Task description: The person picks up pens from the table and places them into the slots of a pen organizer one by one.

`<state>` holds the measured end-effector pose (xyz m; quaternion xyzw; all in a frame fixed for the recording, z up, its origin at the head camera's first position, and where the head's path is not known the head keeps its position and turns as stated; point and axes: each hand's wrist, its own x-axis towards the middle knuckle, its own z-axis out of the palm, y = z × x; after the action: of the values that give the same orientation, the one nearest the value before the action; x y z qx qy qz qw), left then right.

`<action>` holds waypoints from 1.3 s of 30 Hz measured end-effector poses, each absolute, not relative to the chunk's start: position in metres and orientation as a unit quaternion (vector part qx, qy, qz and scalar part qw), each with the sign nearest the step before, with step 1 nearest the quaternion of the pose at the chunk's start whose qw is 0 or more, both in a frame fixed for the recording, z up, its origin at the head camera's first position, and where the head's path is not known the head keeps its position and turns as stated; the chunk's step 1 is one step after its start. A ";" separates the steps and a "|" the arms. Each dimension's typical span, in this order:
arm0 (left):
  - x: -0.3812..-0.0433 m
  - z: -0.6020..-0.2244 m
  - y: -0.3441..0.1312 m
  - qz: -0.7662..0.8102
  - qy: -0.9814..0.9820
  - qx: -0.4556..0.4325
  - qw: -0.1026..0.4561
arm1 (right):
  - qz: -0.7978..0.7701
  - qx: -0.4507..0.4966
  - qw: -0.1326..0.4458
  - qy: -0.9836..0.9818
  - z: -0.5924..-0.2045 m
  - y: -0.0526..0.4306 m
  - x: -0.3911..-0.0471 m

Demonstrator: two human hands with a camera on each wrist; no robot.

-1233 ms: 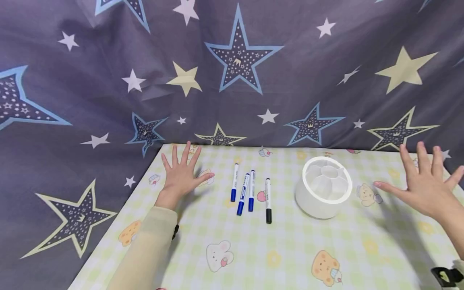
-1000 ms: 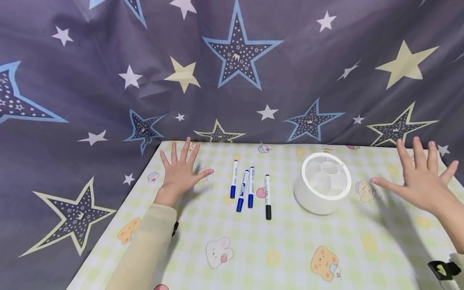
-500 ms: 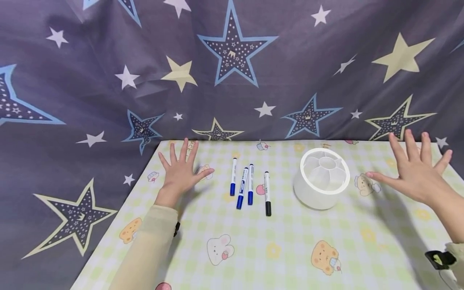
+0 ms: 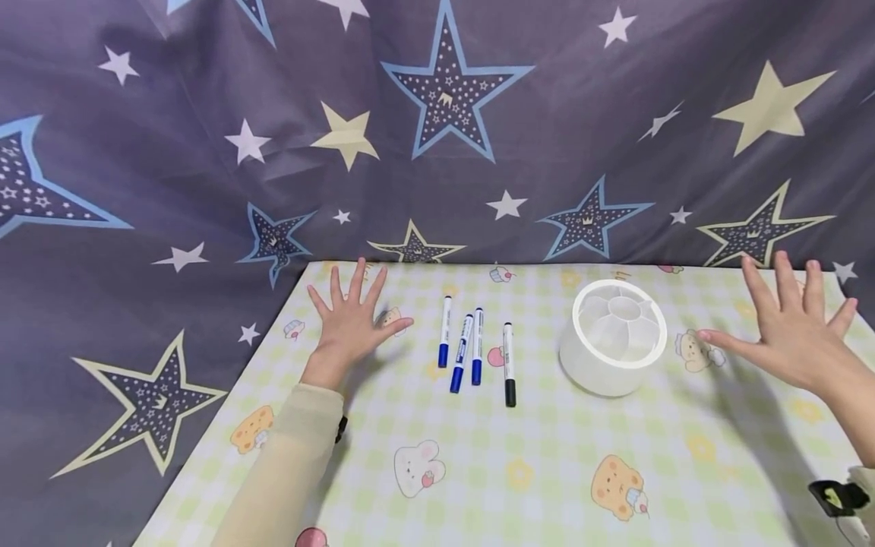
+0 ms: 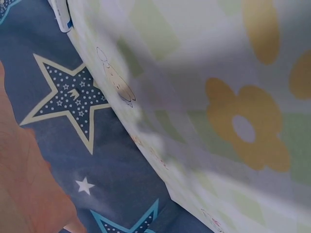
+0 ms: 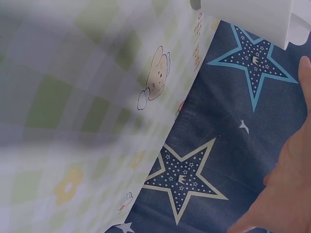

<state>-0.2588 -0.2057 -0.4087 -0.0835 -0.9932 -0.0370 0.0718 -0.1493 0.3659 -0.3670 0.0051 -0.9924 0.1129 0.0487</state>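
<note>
My left hand [image 4: 347, 328] is spread with straight fingers above the left side of the table, holding nothing. On the right, my right hand [image 4: 796, 334] is likewise spread, thumb toward a round white organizer [image 4: 601, 365] with several clear compartments inside its rim. Between the hands lie markers: one blue-capped marker [image 4: 445, 332], a second blue-capped marker [image 4: 461, 354] slightly slanted, a third blue-capped marker [image 4: 477, 347] close beside it, and a black-capped marker [image 4: 509, 365] nearer the organizer. In the right wrist view part of the organizer [image 6: 252, 19] shows at the top.
A green-and-white checked tablecloth [image 4: 465, 471] with cartoon prints covers the table. Behind it and along its left side hangs a dark curtain [image 4: 424, 190] with stars. Dark wrist straps [image 4: 837, 497] sit at the sleeves.
The head view shifts slightly, so everything in it moves a little. Both hands stay spread over the table, and the markers and organizer keep their places.
</note>
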 end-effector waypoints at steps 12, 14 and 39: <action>-0.260 -0.406 -0.205 -0.042 -0.994 -0.084 0.064 | 0.134 0.005 0.066 -0.989 -0.372 0.368 -0.149; -0.260 -0.406 -0.204 -0.038 -0.994 -0.083 0.062 | 0.137 0.008 0.068 -0.988 -0.372 0.368 -0.149; -0.259 -0.404 -0.189 -0.040 -0.992 -0.097 0.073 | 0.164 0.037 0.072 -0.983 -0.373 0.356 -0.151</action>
<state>-0.2586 -0.1891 -0.4043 -0.0965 -0.9918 -0.0404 0.0730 -0.1509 0.3557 -0.3731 0.0367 -0.9832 0.1638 0.0723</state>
